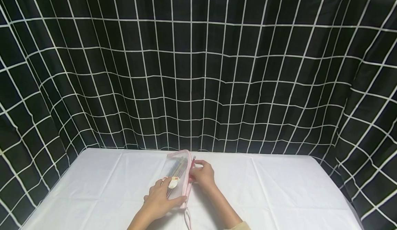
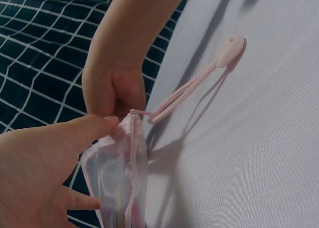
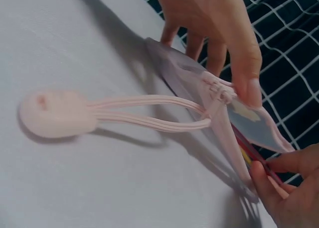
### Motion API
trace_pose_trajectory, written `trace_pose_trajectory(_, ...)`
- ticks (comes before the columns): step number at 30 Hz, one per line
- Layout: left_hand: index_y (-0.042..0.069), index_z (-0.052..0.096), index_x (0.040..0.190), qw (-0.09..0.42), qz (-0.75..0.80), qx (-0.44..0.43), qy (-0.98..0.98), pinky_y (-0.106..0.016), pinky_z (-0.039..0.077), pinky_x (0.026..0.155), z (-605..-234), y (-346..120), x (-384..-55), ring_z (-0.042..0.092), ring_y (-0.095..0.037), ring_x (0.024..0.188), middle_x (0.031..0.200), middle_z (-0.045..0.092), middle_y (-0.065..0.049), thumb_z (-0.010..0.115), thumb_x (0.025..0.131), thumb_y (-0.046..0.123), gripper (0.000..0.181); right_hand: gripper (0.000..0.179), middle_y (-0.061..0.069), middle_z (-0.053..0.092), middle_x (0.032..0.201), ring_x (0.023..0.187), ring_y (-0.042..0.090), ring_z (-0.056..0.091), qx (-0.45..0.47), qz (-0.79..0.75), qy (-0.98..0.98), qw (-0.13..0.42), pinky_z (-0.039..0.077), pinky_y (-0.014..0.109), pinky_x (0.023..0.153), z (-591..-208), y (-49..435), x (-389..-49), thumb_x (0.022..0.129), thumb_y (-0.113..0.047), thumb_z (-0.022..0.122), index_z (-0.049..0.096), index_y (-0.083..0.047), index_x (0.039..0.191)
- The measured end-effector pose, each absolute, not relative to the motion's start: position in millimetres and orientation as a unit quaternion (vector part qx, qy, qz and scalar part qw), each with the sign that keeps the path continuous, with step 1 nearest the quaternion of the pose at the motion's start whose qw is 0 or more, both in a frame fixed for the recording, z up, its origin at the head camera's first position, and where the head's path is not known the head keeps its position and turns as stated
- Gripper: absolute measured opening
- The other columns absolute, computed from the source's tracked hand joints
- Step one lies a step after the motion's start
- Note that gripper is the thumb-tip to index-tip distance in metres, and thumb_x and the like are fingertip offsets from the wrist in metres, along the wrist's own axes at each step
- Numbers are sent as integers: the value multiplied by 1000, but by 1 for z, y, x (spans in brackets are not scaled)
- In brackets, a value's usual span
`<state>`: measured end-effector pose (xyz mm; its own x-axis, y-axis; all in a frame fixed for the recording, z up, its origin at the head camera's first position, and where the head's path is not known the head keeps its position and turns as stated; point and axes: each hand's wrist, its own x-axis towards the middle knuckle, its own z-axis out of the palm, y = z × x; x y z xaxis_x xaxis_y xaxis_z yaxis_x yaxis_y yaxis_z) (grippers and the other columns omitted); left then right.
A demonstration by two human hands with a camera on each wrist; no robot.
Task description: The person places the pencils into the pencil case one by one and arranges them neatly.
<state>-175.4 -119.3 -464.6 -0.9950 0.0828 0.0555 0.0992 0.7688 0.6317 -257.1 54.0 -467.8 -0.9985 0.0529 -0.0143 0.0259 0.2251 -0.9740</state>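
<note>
A see-through pencil case with pink trim stands on the table with its zipped side to the right, slim pencils visible inside. My left hand grips its near end, thumb by the zip and fingers spread over the clear side. At the case's right side, my right hand pinches a dark red pencil between thumb and fingers. In the right wrist view that pencil lies along the opened zip side, its lower part inside the case, beside a yellow one.
A pink cord loop with an oval pull trails from the zip onto the white tablecloth. A black curtain with a white grid hangs behind the table and along both sides.
</note>
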Motion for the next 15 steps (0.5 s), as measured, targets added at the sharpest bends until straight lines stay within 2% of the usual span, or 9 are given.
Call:
trace_pose_trajectory(9,2,51,151,18,-340,-51,-939,-83,39,92,-465,-120,-176,48,-58,133,149,50,-32,80,84,56,91,59,21,75,97,80,23,76,-8,594,-804,24,64,32,69,-468,48,-249,84,-3,70,56,14,138)
trace_pose_trajectory(15,3,52,150,22,-335,-57,-940,-81,41,89,-465,-119,-175,51,-57,130,146,52,-31,80,83,56,90,60,20,76,96,79,22,75,-4,598,-801,25,63,32,69,-471,48,-248,83,-1,67,56,13,139)
